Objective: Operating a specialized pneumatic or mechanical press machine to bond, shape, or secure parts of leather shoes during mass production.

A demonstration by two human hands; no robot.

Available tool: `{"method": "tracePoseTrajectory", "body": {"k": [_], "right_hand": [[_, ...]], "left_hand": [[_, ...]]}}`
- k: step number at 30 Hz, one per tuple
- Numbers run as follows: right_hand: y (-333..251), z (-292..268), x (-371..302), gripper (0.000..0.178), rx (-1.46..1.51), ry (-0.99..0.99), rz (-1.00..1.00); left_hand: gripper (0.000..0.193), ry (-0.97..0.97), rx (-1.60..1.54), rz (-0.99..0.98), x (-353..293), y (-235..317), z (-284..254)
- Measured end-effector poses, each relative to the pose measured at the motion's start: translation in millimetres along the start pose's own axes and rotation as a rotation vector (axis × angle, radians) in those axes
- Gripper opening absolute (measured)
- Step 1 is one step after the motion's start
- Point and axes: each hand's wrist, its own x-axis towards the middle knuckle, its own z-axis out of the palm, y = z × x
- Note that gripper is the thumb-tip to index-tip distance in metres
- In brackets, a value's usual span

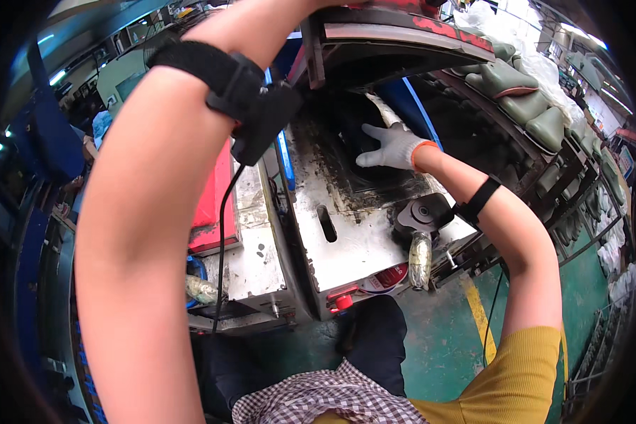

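My right hand (392, 148), in a pale grey glove with an orange cuff, reaches under the raised plate of a press. Its fingers are spread over a dark black sheet or pad (374, 178) on the worn metal bed (346, 251); whether they touch it is unclear. Nothing shows in that hand. My left arm stretches up past the raised plate (403, 34), which has chipped red paint, and the hand itself lies beyond the top edge.
Near my body is a red push button (342, 302). A tape-wrapped handle (420, 261) juts from the bed's right front corner. At left stands a red block (212, 212) on a neighbouring bed. Grey-green shoe-like pieces (505, 76) crowd a rack on the right.
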Motion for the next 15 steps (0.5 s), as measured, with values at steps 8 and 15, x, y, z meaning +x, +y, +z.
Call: {"method": "tracePoseTrajectory", "body": {"k": [8,15], "right_hand": [[-12,-5,-155,0.054,0.139,0.395,-0.282],[-25,75,-245,0.045,0.109,0.722,-0.435]], "left_hand": [[0.05,0.38,0.128,0.113,-40,-7,48],[0.056,0.502,0.373,0.193,-124,-9,157]]}}
